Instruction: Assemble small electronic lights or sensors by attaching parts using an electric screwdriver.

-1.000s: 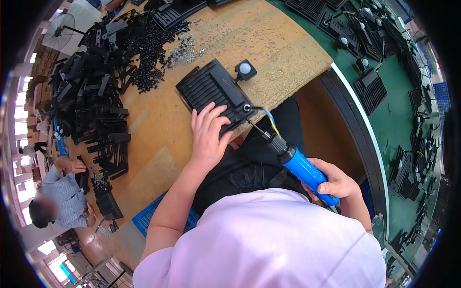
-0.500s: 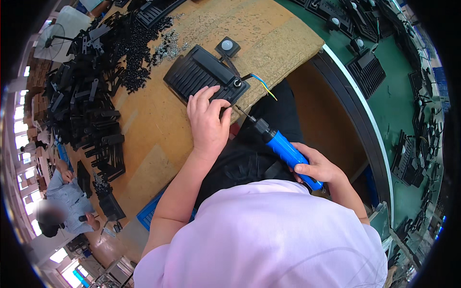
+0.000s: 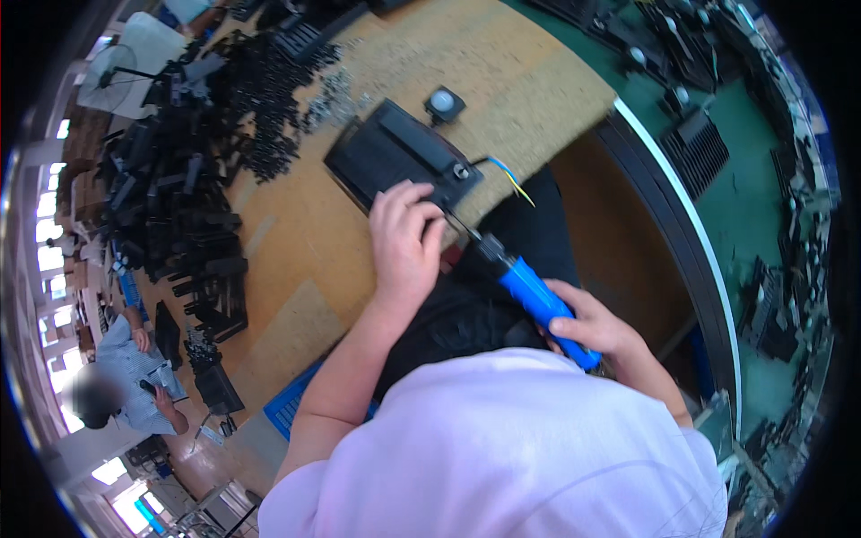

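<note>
A black floodlight with a ribbed back lies on the wooden bench near its edge. Its small square sensor head with a white dome sticks out on the far side. A cable with blue and yellow-green wires leaves its right end. My left hand grips the near edge, fingers curled over the housing and thumb close to the driver bit. My right hand is wrapped round a blue electric screwdriver, whose bit points at the lamp's near right corner. The very tip is blurred by my left fingers.
Black brackets are heaped at the bench's left, beside scattered dark screws and silver ones. On the right, a green conveyor with a metal rail carries more floodlights. Another person works at the far left.
The whole view has shifted slightly, so everything appears lower and farther right. My hands, the screwdriver and the floodlight keep nearly the same places relative to one another.
</note>
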Motion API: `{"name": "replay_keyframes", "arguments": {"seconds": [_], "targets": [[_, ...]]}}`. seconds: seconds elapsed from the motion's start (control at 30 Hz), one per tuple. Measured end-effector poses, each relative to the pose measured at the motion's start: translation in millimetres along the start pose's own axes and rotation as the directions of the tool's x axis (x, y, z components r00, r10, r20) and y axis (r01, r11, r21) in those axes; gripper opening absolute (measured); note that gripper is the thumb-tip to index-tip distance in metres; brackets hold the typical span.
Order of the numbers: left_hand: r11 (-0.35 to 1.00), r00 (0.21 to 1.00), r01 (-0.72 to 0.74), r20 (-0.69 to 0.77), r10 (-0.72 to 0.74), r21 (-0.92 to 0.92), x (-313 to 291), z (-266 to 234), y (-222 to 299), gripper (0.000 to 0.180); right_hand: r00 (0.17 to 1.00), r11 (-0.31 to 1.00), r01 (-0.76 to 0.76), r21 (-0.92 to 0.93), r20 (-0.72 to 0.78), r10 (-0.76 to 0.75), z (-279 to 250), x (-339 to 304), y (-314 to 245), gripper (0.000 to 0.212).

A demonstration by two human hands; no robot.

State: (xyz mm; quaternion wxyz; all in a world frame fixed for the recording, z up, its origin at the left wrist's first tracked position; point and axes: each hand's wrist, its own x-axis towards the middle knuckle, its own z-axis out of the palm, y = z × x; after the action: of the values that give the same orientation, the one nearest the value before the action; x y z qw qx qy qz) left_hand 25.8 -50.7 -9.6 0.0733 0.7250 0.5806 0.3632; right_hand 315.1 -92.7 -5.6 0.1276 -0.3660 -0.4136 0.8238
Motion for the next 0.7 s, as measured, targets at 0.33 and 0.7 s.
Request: {"name": "replay_keyframes", "arguments": {"seconds": [0.33, 0.7], "targets": [[0.999, 0.991, -0.019, -0.131, 0.014, -0.039, 18, -26, -20, 0.013, 1.000, 1.000, -0.017, 0.011, -0.018, 0.017, 1, -3, 2, 0.091], [0.931, 0.921, 0.273, 0.212, -0.326, 0.243, 119, -58, -154, 0.016, 1.000, 0.997, -0.021, -0.068, 0.004, 0.021, 4, 1, -3, 0.091]]}}
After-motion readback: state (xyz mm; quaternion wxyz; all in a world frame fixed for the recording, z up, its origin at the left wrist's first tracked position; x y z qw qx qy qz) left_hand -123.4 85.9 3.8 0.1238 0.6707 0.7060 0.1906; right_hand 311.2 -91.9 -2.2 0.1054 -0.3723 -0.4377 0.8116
